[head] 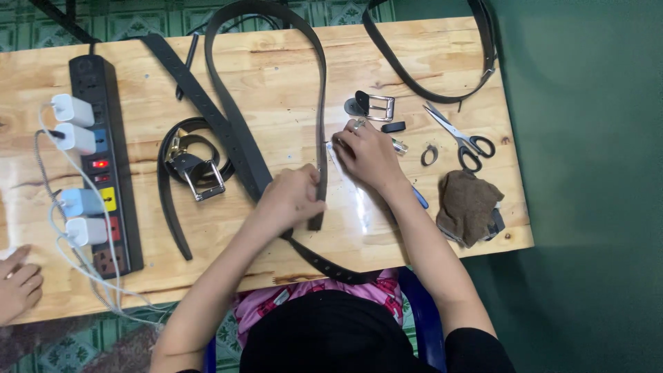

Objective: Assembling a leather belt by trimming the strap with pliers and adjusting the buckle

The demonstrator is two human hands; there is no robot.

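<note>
On the wooden table point(276, 90), centre front: one long dark belt point(322, 103), looped away across the top and back, its near end hanging over the front edge.

Left hand point(293, 197): closed around the belt just above its near end, fingers curled over the strap.

Right hand point(366, 153): knuckles up, fingers bent, resting on the table just right of the same strap; a ring on one finger; whether it grips anything cannot be told.

Just beyond the right hand: silver buckle point(378, 108) with a dark tab, a small black loop point(393, 127) beside it.

Right of that: scissors point(461, 137), black handles, blades closed; a small metal ring point(429, 155) near them.

Right front corner: brown cloth point(468, 206), crumpled.

Far right edge: second belt point(442, 93), curved.

Centre left: coiled belt with buckle point(193, 169).

Left side: black power strip point(105, 162) with four white chargers point(74, 138) plugged in, white cables trailing off the front.

Lower left edge: another person's hand point(17, 284), resting on the table, well apart from the work.
</note>
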